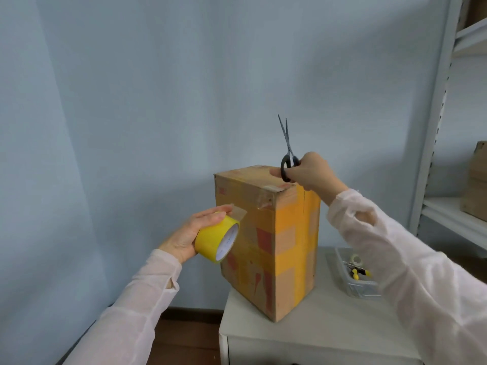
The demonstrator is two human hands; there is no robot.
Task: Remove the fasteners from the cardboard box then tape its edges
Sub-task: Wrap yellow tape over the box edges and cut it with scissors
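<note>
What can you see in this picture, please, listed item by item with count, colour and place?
cardboard box: one, brown with yellow tape bands and red print, upright on the cabinet
cabinet: one, white, bottom centre-right
tape roll: one, yellow, beside the box's left face
scissors: one pair, black handles, above the box top, blades pointing up
tray: one, clear plastic, on the cabinet right of the box
small tools: several, some yellow and black, in the tray
shelf rack: one, white, right edge
stored boxes: at least two, brown, on the rack
left hand: one, holds the tape roll
right hand: one, holds the scissors
</note>
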